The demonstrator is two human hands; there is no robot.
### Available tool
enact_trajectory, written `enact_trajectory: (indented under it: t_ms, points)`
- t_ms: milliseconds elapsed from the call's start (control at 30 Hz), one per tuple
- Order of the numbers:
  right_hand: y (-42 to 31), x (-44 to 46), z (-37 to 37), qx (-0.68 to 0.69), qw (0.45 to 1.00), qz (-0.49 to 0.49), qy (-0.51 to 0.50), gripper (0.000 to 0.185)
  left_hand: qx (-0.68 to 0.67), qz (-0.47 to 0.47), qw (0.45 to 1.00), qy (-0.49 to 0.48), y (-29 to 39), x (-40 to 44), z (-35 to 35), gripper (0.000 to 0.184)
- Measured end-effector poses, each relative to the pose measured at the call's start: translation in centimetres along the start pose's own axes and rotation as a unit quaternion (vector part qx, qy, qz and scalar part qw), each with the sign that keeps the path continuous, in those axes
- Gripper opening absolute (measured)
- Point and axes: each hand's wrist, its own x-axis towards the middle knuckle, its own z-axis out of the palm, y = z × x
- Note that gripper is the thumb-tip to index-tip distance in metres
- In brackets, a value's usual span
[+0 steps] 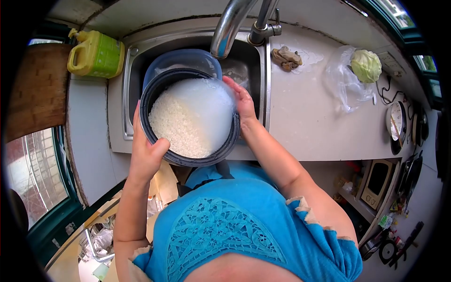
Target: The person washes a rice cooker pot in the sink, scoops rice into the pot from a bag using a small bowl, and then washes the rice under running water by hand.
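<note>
A dark rice cooker pot is held over the front of the sink, tilted away from me. White rice shows on its near left side, while cloudy water gathers at the far right. My left hand grips the pot's left side, thumb over the near rim. On the right side, my right hand supports the outer wall, its fingers reaching toward the far rim. Behind the pot, a translucent blue basin sits in the sink, partly covered by it.
A metal faucet hangs above the sink. To the left stands a yellow-green jug. On the right counter lie a brown rag, a plastic bag and a cabbage. A bowl sits farther right.
</note>
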Motion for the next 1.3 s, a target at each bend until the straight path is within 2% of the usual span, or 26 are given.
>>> enact_trajectory:
  t_ms: [167, 467, 733, 967, 1167, 1300]
  points:
    - [0.2, 0.2, -0.4, 0.029, 0.999, 0.016, -0.005, 0.038, 0.012, 0.001, 1.0, -0.004, 0.3, 0.0, 0.2, 0.085]
    - [0.0, 0.0, -0.4, 0.022, 0.999, 0.025, -0.001, 0.039, 0.121, 0.06, 0.991, 0.011, 0.5, -0.1, 0.4, 0.073]
    - [-0.3, -0.5, 0.2, 0.023, 0.999, 0.036, 0.016, 0.039, 0.234, 0.102, 0.967, 0.015, 1.1, 0.1, 0.4, 0.073]
    - [0.0, 0.1, -0.7, 0.031, 0.999, 0.041, -0.01, 0.04, 0.272, 0.122, 0.954, 0.019, 1.7, 0.2, 0.7, 0.07]
    - [-0.2, -0.3, -0.3, 0.025, 0.998, 0.054, 0.005, 0.04, 0.329, 0.144, 0.933, 0.012, 1.9, 0.4, 0.6, 0.069]
    - [0.1, 0.0, -0.8, 0.039, 0.998, 0.056, -0.006, 0.04, 0.346, 0.128, 0.93, 0.014, 2.2, 0.3, 0.8, 0.071]
